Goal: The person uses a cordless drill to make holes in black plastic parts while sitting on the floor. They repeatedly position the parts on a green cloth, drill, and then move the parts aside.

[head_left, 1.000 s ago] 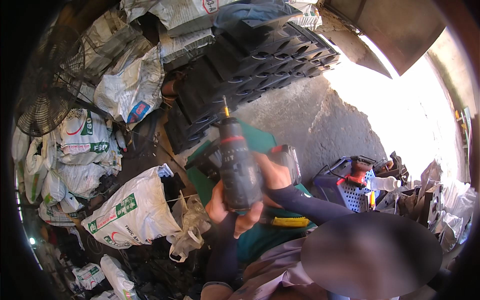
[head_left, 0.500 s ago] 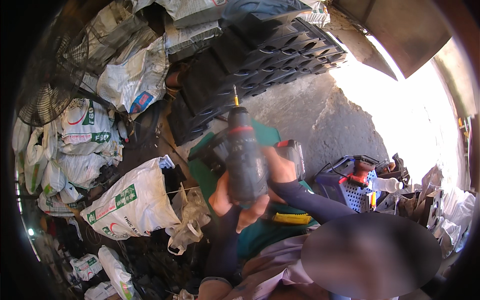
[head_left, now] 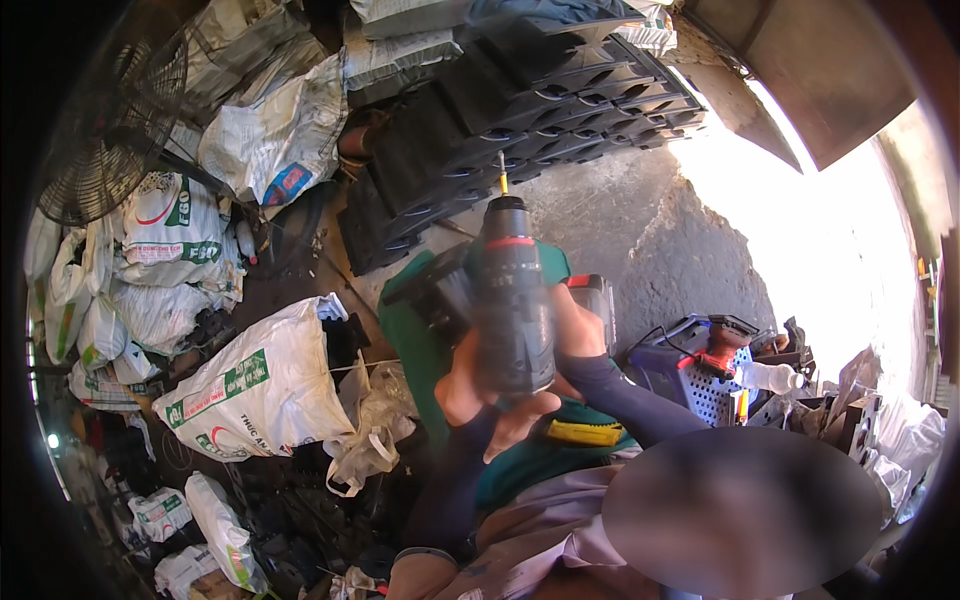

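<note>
Power drill (head_left: pixel 515 310), 1, black with red ring: upright in the frame over the green cloth (head_left: pixel 405 370) on the person's lap, bit (head_left: pixel 503 178) pointing away. Left grip (head_left: pixel 470 385): curled round the drill's rear. Right grip (head_left: pixel 578 325): against its right side; how far closed, cannot tell.

Yellow object (head_left: pixel 585 432), 1: on the lap, near the hands. Blue basket (head_left: pixel 650 375), 1: at right, bearing 1 red-and-black power tool (head_left: pixel 725 345); clear bottle (head_left: pixel 770 377) beside it. White sack (head_left: pixel 265 385), 1: left of the lap. Black moulded parts (head_left: pixel 440 150), stacked: beyond the drill bit.

Floor (head_left: pixel 600 215): grey concrete, sunlit at right. Fan (head_left: pixel 110 140), 1: at left, near piled white sacks (head_left: pixel 170 230).

Obscured: drill handle, behind its body; dark piece (head_left: pixel 435 295) left of the drill, blurred; lower right, under 1 blurred oval; rim, dark and cropped.
</note>
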Demonstrator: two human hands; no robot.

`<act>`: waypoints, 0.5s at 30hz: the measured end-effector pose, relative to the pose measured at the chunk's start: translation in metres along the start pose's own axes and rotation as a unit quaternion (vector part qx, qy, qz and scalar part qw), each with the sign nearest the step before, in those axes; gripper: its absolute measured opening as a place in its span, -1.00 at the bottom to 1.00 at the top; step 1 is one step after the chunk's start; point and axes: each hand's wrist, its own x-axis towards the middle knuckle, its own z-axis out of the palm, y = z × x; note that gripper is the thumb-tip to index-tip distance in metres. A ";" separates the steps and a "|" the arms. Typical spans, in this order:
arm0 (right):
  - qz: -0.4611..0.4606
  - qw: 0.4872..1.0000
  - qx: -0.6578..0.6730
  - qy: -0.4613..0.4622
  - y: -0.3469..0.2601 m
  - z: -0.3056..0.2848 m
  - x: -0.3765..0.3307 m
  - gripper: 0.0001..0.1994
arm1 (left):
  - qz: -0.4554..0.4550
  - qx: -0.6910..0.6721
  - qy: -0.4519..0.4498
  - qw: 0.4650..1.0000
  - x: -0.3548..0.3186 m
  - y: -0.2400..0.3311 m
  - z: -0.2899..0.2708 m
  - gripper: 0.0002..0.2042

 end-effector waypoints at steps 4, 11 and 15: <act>0.079 0.996 0.022 -0.027 0.003 -0.003 0.003 -0.61 | -0.017 0.052 0.012 0.998 -0.002 -0.001 0.001 -0.22; 0.065 0.998 0.013 -0.020 0.013 -0.005 0.005 -0.56 | 0.011 0.030 0.019 0.999 0.009 0.009 0.009 -0.24; 0.096 0.995 0.034 -0.011 0.014 -0.006 0.003 -0.52 | 0.018 0.045 -0.002 0.999 0.011 0.010 0.006 -0.25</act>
